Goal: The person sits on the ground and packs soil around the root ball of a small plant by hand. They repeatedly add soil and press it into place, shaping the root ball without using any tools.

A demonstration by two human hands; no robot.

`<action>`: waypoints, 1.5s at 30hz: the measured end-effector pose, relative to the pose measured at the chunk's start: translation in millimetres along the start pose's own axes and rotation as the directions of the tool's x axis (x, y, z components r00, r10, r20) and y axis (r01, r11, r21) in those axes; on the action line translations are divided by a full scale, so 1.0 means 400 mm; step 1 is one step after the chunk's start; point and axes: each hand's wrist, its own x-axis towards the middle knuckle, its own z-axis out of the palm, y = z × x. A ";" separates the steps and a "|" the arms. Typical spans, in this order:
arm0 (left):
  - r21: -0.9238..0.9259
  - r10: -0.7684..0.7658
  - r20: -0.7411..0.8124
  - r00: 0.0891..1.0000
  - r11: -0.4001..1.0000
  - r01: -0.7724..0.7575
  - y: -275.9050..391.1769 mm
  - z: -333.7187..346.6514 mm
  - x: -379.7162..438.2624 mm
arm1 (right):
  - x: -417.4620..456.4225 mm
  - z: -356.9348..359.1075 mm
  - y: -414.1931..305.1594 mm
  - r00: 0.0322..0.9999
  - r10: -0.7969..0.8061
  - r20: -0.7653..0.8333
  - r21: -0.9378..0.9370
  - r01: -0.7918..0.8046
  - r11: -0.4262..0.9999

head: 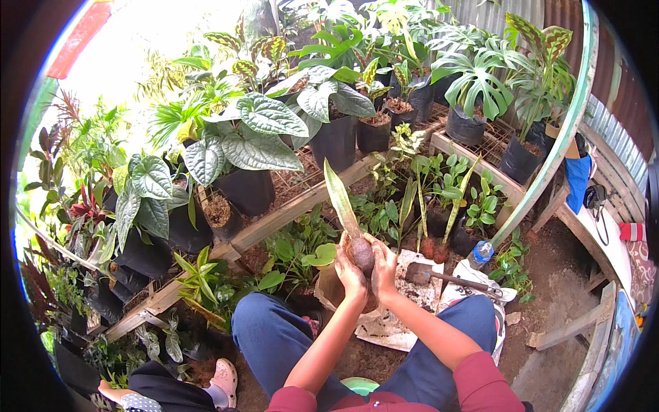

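Both my hands are raised in front of me, cupped around a dark, rounded root ball at the base of a snake plant leaf. My left hand presses on its left side, my right hand on its right side. The single leaf points up and away from me. Below my hands stands a light-coloured pot or bag, partly hidden by my left hand and wrist. A small trowel with a dirty blade lies on a soil-stained white sack to the right.
Potted plants in black bags stand on a slatted wooden bench ahead and left. More snake plants and a water bottle are beyond the sack. Another person's leg and clog are at lower left. A wooden bench stands right.
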 end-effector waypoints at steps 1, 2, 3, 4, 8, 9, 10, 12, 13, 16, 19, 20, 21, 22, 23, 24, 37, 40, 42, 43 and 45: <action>0.042 0.017 0.000 1.000 0.999 -0.017 0.002 -0.001 0.001 | -0.004 0.006 -0.013 1.000 0.021 0.006 0.016 -0.021 1.000; 0.104 0.054 0.037 0.998 0.993 -0.057 0.001 -0.007 0.002 | -0.008 0.009 -0.017 1.000 0.010 0.017 -0.041 -0.009 0.999; 0.163 0.089 0.078 0.993 0.982 -0.101 -0.002 -0.012 0.003 | -0.009 0.011 -0.022 1.000 -0.003 0.029 -0.098 0.006 0.995; 0.219 0.121 0.121 0.985 0.965 -0.146 -0.006 -0.017 0.002 | -0.011 0.013 -0.027 0.999 -0.016 0.040 -0.155 0.022 0.988; 0.161 0.161 0.320 0.934 0.962 -0.222 -0.008 -0.015 -0.007 | 0.003 0.005 -0.037 0.996 0.069 0.062 -0.057 -0.066 0.996; 0.227 0.204 0.353 0.913 0.928 -0.295 -0.008 -0.009 -0.015 | 0.012 -0.004 -0.026 0.997 0.067 0.032 -0.076 -0.065 0.995; 0.287 0.244 0.388 0.889 0.885 -0.367 -0.007 -0.004 -0.024 | 0.018 -0.012 -0.015 0.998 0.065 0.002 -0.095 -0.065 0.993; 0.178 0.257 0.425 0.868 0.916 -0.359 0.003 0.005 -0.023 | 0.015 -0.011 -0.022 0.991 0.120 -0.056 -0.031 -0.122 0.992; 0.080 0.214 0.444 0.870 0.958 -0.276 0.013 0.006 -0.019 | 0.018 -0.010 -0.029 0.981 0.187 -0.045 0.090 -0.182 0.979; -0.098 0.159 0.454 0.877 0.987 -0.128 0.053 0.015 -0.008 | 0.029 -0.027 -0.047 0.949 0.313 0.028 0.404 -0.297 0.865; 0.140 0.122 0.267 0.956 0.976 -0.164 0.063 -0.002 -0.002 | 0.034 -0.045 -0.044 0.945 0.322 0.061 0.438 -0.316 0.842; 0.095 0.046 0.219 0.975 0.993 -0.068 0.054 -0.002 0.005 | 0.034 -0.043 -0.035 0.950 0.310 0.038 0.405 -0.298 0.864; 0.047 -0.038 0.165 0.986 0.998 0.030 0.041 -0.011 0.011 | 0.027 -0.036 -0.034 0.961 0.275 0.017 0.345 -0.264 0.901; -0.007 -0.124 0.114 0.986 0.992 0.125 0.028 -0.022 0.016 | 0.022 -0.029 -0.033 0.971 0.238 -0.002 0.283 -0.228 0.932; -0.047 -0.181 0.117 0.977 0.981 0.187 0.017 -0.034 0.022 | 0.015 -0.022 -0.031 0.980 0.200 -0.017 0.218 -0.192 0.957; -0.085 -0.244 0.127 0.962 0.963 0.255 0.009 -0.037 0.024 | 0.010 -0.024 -0.019 0.985 0.170 -0.031 0.053 -0.168 0.984; -0.370 -0.532 0.211 0.820 0.733 0.571 -0.001 -0.128 0.101 | -0.006 -0.035 -0.026 0.951 0.007 0.310 -0.153 0.043 0.987; -0.363 -0.546 0.230 0.805 0.719 0.592 0.020 -0.111 0.091 | -0.002 -0.023 -0.022 0.929 -0.073 0.362 -0.142 0.133 0.981; -0.388 -0.469 0.380 0.797 0.701 0.598 -0.014 -0.185 0.130 | 0.012 -0.011 -0.038 0.944 -0.100 0.314 -0.087 0.133 0.987; -0.404 -0.448 0.434 0.781 0.679 0.613 0.002 -0.175 0.124 | 0.025 -0.026 -0.040 0.955 -0.117 0.272 -0.093 0.147 0.985; -0.392 -0.474 0.277 0.836 0.738 0.549 -0.012 -0.182 0.146 | 0.050 -0.049 -0.020 0.985 -0.099 0.138 -0.147 0.119 0.982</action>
